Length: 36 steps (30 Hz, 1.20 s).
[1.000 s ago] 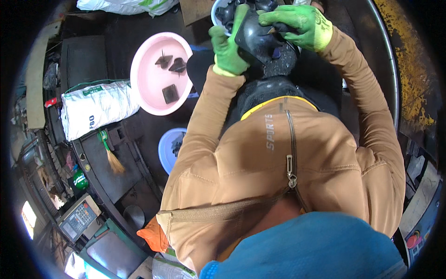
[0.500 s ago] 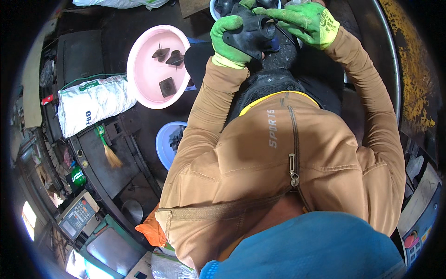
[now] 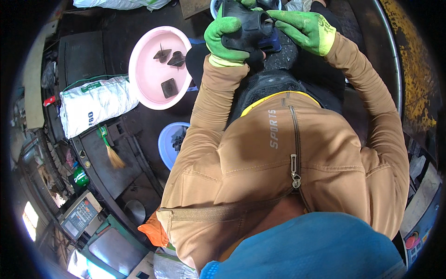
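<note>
At the top middle, over my lap, my gloved left hand (image 3: 224, 41) is wrapped round a black moulded part (image 3: 250, 32) with a flat flange and a round tube opening. The tube faces to the right, toward my gloved right hand (image 3: 309, 31). The fingertips of that hand press together right at the tube's rim; a small dark thing seems to be pinched there, too small to name. Both gloves are green with yellow-green cuffs. Below the part, a blue thing (image 3: 271, 45) shows on my lap, mostly covered.
A pink basin (image 3: 147, 81) with several black flanged pieces (image 3: 169, 88) stands to the left. Nearer is a light-blue basin (image 3: 166, 145) with dark parts; another basin (image 3: 215, 8) sits behind my hands. A white sack (image 3: 100, 104), a small broom (image 3: 111, 151) and a control panel (image 3: 80, 215) lie further left.
The black part has tilted a little in my left hand, its flange turning upward. My right hand has shifted slightly left and down, its fingertips still by the tube opening.
</note>
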Each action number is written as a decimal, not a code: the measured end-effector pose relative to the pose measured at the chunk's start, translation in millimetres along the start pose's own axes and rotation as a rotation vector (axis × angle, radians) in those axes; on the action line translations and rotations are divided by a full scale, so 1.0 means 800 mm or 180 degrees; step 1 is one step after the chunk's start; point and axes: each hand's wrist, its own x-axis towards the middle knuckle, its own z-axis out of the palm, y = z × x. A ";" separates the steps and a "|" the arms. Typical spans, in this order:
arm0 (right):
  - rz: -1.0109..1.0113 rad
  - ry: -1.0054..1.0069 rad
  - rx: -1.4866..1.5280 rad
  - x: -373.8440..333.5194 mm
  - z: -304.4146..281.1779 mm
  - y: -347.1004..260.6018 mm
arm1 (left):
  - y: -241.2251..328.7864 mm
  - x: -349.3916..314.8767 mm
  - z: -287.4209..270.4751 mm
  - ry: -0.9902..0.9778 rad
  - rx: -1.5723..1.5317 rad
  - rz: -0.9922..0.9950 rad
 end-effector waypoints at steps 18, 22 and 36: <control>0.1555 0.0162 0.2583 -0.004 0.012 -0.085 | -0.004 0.005 0.023 0.0268 0.2446 0.1705; 0.1655 -0.0034 0.3146 -0.002 0.009 -0.094 | 0.010 0.009 0.009 -0.0136 0.3292 0.1948; 0.0258 0.1029 0.6829 0.009 -0.042 -0.012 | 0.011 0.016 -0.041 -0.0020 0.0544 0.1021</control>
